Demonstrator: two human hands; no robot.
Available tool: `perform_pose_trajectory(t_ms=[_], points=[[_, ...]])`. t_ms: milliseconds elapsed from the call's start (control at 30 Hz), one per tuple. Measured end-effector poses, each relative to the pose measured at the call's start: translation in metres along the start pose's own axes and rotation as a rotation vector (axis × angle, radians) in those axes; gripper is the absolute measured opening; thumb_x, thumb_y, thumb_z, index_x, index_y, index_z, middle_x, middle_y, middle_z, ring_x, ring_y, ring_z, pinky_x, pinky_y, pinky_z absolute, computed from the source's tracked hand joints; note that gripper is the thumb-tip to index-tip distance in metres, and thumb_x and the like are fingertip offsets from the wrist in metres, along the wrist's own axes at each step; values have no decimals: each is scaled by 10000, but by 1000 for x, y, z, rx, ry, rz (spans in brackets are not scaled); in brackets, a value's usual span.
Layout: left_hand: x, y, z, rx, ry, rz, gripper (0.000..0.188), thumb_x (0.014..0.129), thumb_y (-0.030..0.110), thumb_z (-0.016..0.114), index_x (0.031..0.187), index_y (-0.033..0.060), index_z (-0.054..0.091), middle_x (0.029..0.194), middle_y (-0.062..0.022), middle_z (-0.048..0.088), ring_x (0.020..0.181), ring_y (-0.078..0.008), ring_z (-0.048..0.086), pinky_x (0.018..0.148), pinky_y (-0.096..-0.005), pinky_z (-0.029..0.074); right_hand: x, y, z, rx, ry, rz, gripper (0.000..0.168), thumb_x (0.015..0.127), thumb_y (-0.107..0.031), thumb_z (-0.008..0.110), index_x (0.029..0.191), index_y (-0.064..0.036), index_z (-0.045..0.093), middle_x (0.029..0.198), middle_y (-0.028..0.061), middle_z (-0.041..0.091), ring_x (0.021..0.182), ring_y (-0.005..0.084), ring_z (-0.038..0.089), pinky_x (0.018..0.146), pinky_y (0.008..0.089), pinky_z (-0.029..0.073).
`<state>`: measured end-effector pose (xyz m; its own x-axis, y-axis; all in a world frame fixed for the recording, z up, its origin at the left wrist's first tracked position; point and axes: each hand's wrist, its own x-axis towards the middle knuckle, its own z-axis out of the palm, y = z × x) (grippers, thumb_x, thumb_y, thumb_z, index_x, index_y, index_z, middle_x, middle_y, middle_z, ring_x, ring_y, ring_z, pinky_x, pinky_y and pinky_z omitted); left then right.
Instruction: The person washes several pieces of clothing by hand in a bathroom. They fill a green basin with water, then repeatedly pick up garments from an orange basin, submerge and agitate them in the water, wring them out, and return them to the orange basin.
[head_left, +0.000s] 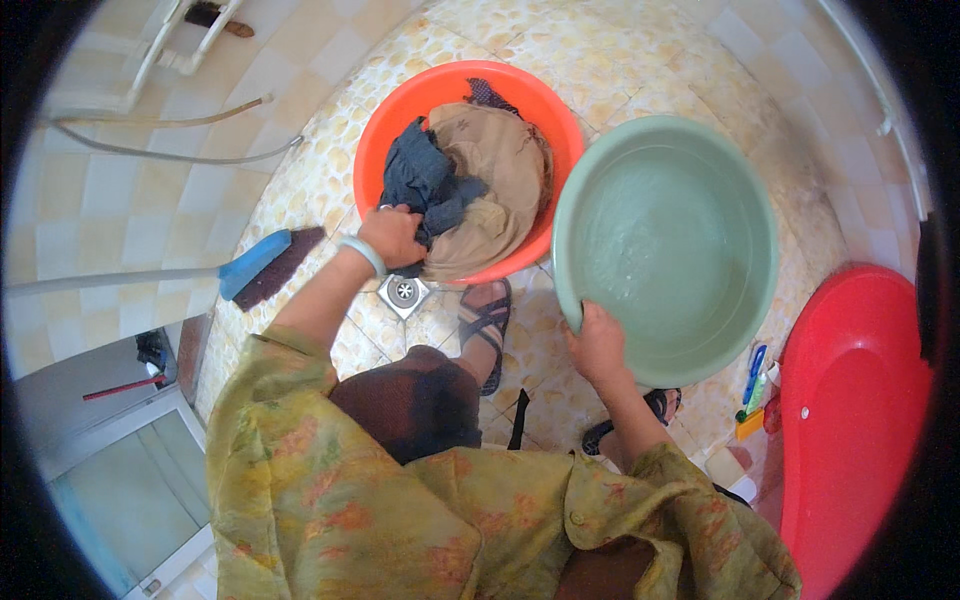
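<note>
In the head view, my left hand (395, 238) grips a dark blue-grey cloth (421, 176) at the near left rim of an orange plastic basin (373, 139). Beneath and beside that cloth lies a bunched beige fabric (499, 157), and a dark dotted cloth (491, 96) shows behind it. My right hand (598, 341) has hold of the near left rim of a pale green plastic basin (566, 259). That basin looks wet inside; how much water it holds is hard to tell. The two basins stand close together, the orange one on the left.
A blue broom (255, 262) leans at the left near a metal floor drain (405, 292). Hoses (187, 160) hang from the tiled wall. At the right stands a red plastic tub (847, 420), with brushes and a tube (755, 386) beside it. My sandalled foot (485, 322) is below the orange basin.
</note>
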<state>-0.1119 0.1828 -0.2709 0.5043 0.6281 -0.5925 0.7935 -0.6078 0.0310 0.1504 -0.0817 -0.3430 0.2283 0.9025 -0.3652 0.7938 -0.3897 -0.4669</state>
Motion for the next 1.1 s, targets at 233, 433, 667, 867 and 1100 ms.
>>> perform_pose_trajectory(t_ms=[233, 433, 667, 867, 1100], points=[[48, 40, -108, -154, 394, 233, 799, 701, 547, 663, 1270, 17, 474, 1234, -245, 518, 1173, -384, 484, 978, -439, 400, -2, -4, -6, -16, 21, -11, 543, 723, -210, 715, 1167, 7, 490, 1073, 205, 572, 948, 380, 570, 845, 450, 449], [168, 91, -56, -67, 315, 51, 999, 684, 619, 661, 1422, 66, 278, 1468, -230, 248, 1364, -406, 233, 1091, -515, 253, 2, -4, -10, -13, -48, 1, 566, 714, -207, 717, 1180, 2, 474, 1086, 196, 564, 978, 370, 559, 856, 444, 444], [228, 91, -9, 66, 117, -32, 636, 697, 350, 737, 1213, 63, 499, 1308, -207, 481, 1146, -355, 532, 942, -449, 454, 0, -2, -5, 18, -12, 8, 573, 695, -201, 715, 1175, 0, 474, 1068, 189, 558, 993, 363, 547, 864, 451, 430], [161, 66, -66, 90, 96, 52, 357, 712, 127, 598, 1062, 67, 568, 916, -222, 637, 956, -415, 587, 870, -463, 447, -3, -2, -3, 58, 57, -32, 573, 702, -186, 698, 1192, -1, 465, 1073, 188, 555, 1001, 364, 540, 856, 457, 426], [63, -47, -84, -757, 410, 23, 400, 714, -18, 536, 1111, 29, 551, 954, -155, 645, 858, -220, 620, 772, -308, 489, 2, -4, -8, 70, -2, 16, 568, 700, -178, 697, 1185, 5, 465, 1084, 204, 553, 1005, 363, 542, 863, 457, 427]])
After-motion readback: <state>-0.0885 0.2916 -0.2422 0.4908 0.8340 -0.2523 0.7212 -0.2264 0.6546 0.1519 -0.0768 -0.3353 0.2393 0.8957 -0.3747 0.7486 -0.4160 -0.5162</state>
